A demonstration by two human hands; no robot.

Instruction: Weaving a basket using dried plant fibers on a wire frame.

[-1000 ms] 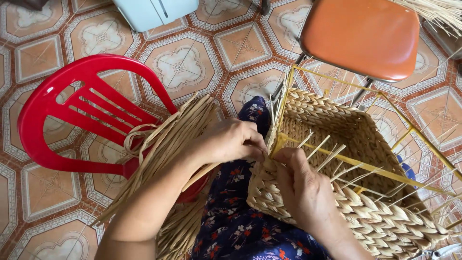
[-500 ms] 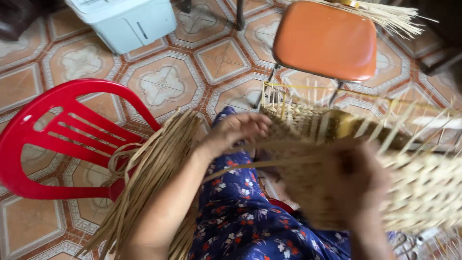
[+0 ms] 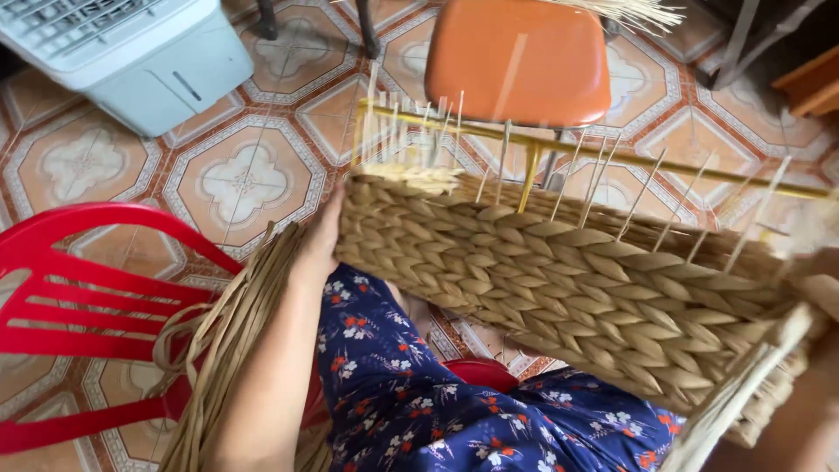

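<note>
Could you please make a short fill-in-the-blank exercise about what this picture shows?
1. The left hand holds the end of a woven ____.
2. The chair beside the person's left arm is ____.
3. The seat behind the metal frame is ____.

Missing words: basket; red; orange

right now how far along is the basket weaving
Done: the basket wall is braided most of the way up. In hand: the left hand grips one end; the right hand is blurred at the other. Left: bare uprights and the yellow frame stand unwoven above, and loose strips wait alongside.
</note>
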